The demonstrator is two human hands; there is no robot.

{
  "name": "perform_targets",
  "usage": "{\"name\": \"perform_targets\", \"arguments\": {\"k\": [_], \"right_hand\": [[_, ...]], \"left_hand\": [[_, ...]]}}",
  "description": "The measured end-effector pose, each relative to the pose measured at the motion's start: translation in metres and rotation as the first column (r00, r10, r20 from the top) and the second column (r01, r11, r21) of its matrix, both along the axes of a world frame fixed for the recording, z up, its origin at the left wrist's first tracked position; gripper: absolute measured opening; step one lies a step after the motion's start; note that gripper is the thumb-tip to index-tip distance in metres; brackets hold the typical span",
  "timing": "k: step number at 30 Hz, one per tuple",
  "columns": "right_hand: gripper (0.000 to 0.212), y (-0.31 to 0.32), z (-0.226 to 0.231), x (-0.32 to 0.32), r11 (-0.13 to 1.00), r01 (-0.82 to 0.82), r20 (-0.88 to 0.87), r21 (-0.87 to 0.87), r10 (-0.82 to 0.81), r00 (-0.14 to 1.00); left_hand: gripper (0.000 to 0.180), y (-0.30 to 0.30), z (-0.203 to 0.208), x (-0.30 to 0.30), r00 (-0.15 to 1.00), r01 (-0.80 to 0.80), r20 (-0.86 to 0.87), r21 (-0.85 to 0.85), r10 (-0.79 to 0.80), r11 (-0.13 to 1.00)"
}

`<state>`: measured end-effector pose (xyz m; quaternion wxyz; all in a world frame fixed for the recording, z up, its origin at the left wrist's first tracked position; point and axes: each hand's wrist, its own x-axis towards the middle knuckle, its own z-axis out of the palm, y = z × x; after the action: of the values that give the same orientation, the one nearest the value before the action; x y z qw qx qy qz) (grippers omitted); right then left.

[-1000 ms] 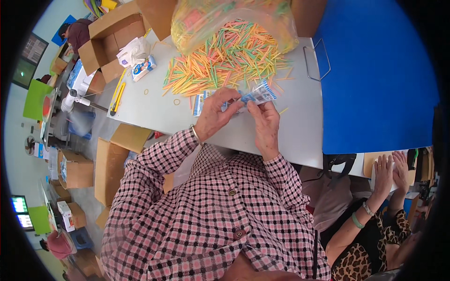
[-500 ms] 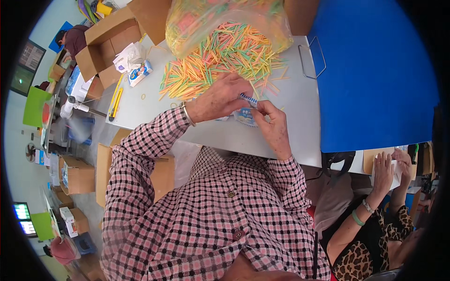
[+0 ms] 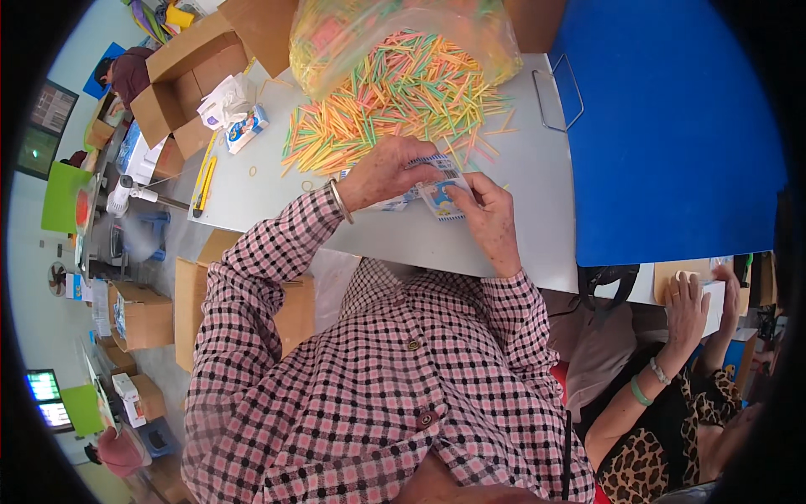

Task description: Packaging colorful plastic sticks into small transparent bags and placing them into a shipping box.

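Above the near part of the grey table I hold a small white and blue printed packet [image 3: 447, 195] between both hands. My left hand [image 3: 391, 172] pinches its upper left edge; a bangle sits on that wrist. My right hand [image 3: 492, 220] grips the lower right side, thumb across the front. Below my left hand, more blue and white packets [image 3: 393, 204] lie on the table, partly covered. Just beyond my hands spreads a heap of thin, short sticks [image 3: 378, 109] in pastel yellow, pink, orange and green, coming out of a clear plastic bag [image 3: 323, 59].
On the left of the table are a yellow cutter knife [image 3: 204, 186], a tissue pack [image 3: 246, 130] and rubber bands. An open cardboard box [image 3: 189, 84] stands beyond them. A blue surface [image 3: 672, 134] lies at right, near a metal handle [image 3: 558, 94]. A co-worker's hands [image 3: 687, 307] hold something white.
The packet, folded or tilted between my fingers before, is now spread flatter with its printed face showing. My fingers have shifted along its edges. The co-worker's hands have moved slightly.
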<state>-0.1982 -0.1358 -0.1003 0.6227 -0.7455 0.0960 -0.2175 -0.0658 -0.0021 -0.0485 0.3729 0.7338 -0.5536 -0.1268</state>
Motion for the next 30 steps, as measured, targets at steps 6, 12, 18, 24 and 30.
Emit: {"name": "perform_targets", "arguments": {"k": [6, 12, 18, 24, 30], "right_hand": [[0.017, -0.001, 0.003, -0.004, 1.0, -0.026, -0.06, -0.003, 0.026, 0.998], [0.021, -0.004, -0.002, -0.007, 0.998, -0.011, -0.026, -0.059, 0.009, 1.0], [0.024, -0.009, -0.02, -0.013, 0.999, -0.008, -0.056, -0.049, 0.005, 0.998], [0.021, -0.006, -0.022, -0.011, 0.998, 0.0, -0.018, -0.062, -0.001, 1.0], [0.02, -0.005, -0.022, -0.009, 0.998, 0.018, 0.004, -0.065, -0.018, 1.0]], "left_hand": [[0.016, 0.002, -0.009, -0.003, 0.999, -0.043, 0.014, 0.029, 0.043, 0.999], [0.017, -0.007, -0.012, 0.006, 0.998, 0.05, -0.047, 0.061, -0.047, 0.997], [0.031, -0.027, -0.013, 0.078, 0.87, 0.026, 0.493, -0.001, -0.022, 1.0], [0.05, -0.051, -0.029, 0.109, 0.42, -0.104, 0.893, 0.224, -0.161, 0.969], [0.046, -0.071, -0.043, 0.118, 0.473, -0.045, 0.866, 0.205, -0.16, 0.978]]}}
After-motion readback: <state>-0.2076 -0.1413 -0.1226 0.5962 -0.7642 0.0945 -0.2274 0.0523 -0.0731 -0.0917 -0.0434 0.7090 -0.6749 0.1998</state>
